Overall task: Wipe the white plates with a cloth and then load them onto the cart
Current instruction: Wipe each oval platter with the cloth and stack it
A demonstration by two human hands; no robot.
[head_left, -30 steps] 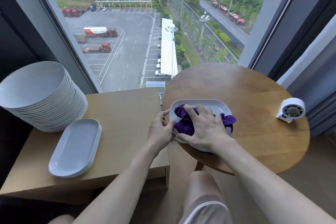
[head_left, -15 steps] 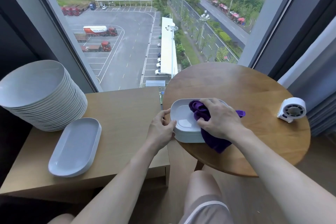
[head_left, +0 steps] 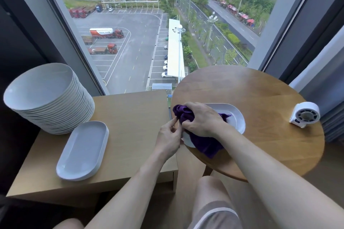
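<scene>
Squeezing the purple cloth (head_left: 205, 145) in the right grip (head_left: 202, 120), with all the fingers curled round a bunch of it. Pressing it down on the white plate (head_left: 235, 117), right under that grip, on the plate's left end. Letting a loose bit of cloth hang over the plate's near edge, just below the wrist. Pinching the plate's left rim with the left grip (head_left: 168, 135), just beside the right grip, with one finger poking up against the cloth. Resting the plate on the round bench (head_left: 260, 89), near its left edge. Seeing a small white fan (head_left: 305, 114) well off to the right of the right grip, on the same bench. Seeing an oval plate (head_left: 82, 149) and a tall stack of round plates (head_left: 46, 98) far to the left of the left grip, both on the low bench (head_left: 134, 117) by the window.
</scene>
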